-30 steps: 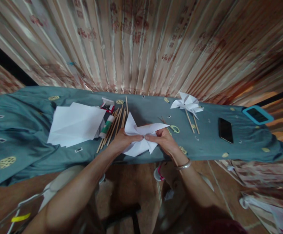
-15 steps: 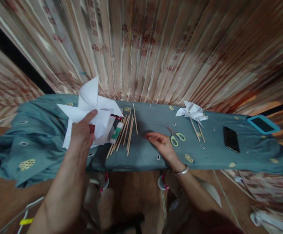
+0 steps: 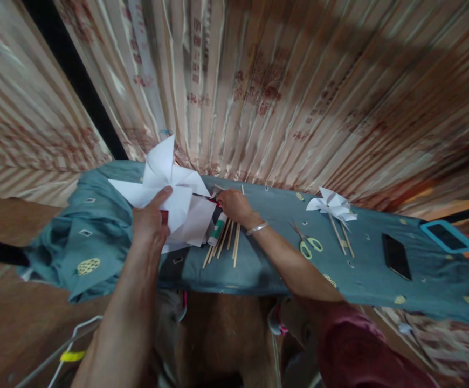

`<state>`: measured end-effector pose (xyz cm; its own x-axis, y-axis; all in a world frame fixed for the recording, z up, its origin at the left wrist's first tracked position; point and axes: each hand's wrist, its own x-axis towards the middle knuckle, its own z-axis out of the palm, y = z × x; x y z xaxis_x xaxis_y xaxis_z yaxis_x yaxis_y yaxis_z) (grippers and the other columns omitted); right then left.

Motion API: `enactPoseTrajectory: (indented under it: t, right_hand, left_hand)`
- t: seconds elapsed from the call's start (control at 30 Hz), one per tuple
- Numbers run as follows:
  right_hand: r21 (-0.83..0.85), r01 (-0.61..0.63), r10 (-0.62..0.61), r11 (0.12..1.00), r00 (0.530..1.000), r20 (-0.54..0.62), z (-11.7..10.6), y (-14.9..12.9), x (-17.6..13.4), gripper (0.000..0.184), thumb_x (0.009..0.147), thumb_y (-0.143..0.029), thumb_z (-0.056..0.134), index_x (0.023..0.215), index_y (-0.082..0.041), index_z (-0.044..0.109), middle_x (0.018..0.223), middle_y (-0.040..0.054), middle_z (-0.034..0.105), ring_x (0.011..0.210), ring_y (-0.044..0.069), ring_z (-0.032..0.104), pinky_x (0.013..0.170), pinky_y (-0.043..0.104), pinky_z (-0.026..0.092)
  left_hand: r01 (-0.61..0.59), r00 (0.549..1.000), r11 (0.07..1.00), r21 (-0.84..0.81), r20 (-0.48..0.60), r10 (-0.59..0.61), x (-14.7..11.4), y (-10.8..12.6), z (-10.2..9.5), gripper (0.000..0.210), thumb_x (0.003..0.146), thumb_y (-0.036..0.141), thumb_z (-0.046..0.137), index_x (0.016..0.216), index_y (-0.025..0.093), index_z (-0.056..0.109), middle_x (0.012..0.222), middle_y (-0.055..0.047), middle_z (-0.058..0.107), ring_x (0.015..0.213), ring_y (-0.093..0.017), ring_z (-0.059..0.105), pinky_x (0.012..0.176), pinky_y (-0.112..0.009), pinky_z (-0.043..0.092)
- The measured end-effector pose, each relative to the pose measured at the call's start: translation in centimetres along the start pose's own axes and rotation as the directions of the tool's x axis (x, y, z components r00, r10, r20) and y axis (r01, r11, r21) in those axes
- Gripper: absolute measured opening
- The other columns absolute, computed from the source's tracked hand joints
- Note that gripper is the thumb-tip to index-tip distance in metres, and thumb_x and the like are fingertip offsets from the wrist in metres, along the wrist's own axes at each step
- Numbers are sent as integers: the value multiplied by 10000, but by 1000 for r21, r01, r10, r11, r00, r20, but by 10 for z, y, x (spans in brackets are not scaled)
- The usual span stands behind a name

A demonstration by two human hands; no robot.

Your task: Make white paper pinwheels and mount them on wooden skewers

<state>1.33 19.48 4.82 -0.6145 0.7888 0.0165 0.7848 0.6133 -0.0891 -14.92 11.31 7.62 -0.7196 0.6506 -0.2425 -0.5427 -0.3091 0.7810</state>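
A white paper pinwheel is pinched in my left hand, with the thumb pressed near its centre. Beneath it, loose white paper lies on the cloth. My right hand reaches in beside the pinwheel, fingers bent together over a small dark and red item; what sits between the fingertips is hidden. Just below that hand are a green and white glue stick and several thin wooden sticks, partly covered by the hand and wrist.
Green-handled scissors lie to the right on the blue-green cloth. Farther right are a finished pinwheel on sticks, a black phone and a blue-framed device. A patterned curtain hangs along the back edge.
My right hand has moved left and away from me, from the bare cloth beside the scissors to the small items beside the paper. The left hand still holds the pinwheel. The view has shifted.
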Motion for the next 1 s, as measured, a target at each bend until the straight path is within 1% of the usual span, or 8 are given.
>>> enactPoseTrajectory:
  t: [0.07,0.13,0.3,0.4,0.63,0.73,0.9,1.0]
  right_hand:
    - [-39,6,-5,999,1000,27,3,-1,11,246,857,-61,482,870,-104,724,953,166,726,991,270,620,883,357,430]
    - [-71,16,-13,997,999,43,7,-2,16,249,857,-60,478,876,-96,723,956,171,725,990,279,614,884,364,425]
    - [-111,2,3,994,999,47,7,-2,19,253,893,-140,472,984,-145,708,993,132,723,1008,256,607,872,332,438]
    - [-116,-6,11,993,999,42,6,-3,19,254,898,-176,480,1037,-139,688,991,141,718,1008,264,612,845,328,454]
    - [-138,9,-1,990,998,61,11,-1,26,256,888,-140,462,980,-115,700,995,151,703,1023,271,609,891,346,450]
    - [-145,15,-4,989,997,79,12,2,30,265,899,-168,457,980,-107,702,970,151,702,999,276,617,890,359,455]
    - [-126,-4,11,992,998,57,12,2,32,283,915,-183,436,975,-101,700,968,155,698,998,274,618,885,359,457]
    - [-112,-2,9,994,998,62,11,2,32,264,908,-186,459,964,-112,706,968,147,697,1011,269,613,893,349,452]
  left_hand:
    - [5,1000,1000,-28,10,-4,2,1,-3,230,480,25,728,666,128,643,674,-13,699,811,-222,699,692,-308,597]
    - [11,1000,1000,-28,20,-10,3,1,-5,236,469,35,744,658,133,643,689,-18,702,830,-233,699,693,-318,598]
    - [-1,1000,1000,-7,1,1,5,-1,-4,225,470,59,761,643,148,648,710,-26,707,847,-249,696,707,-348,602]
    - [12,1000,1000,-26,16,-12,4,-3,-2,237,470,55,763,658,145,653,707,-27,709,850,-248,695,739,-360,597]
    - [-34,994,998,-48,103,39,1,-6,-1,277,474,58,774,706,160,661,791,-30,732,891,-231,688,786,-352,587]
    - [-43,993,998,-39,106,47,2,-7,-1,277,476,68,767,715,161,663,799,-31,733,890,-231,690,801,-355,584]
    - [-15,997,1000,-3,79,16,2,-7,0,241,489,82,775,662,162,629,735,-20,717,850,-233,691,770,-371,593]
    - [-4,996,1000,19,93,2,0,-7,0,262,494,101,801,661,169,611,733,-3,714,873,-233,683,763,-370,591]
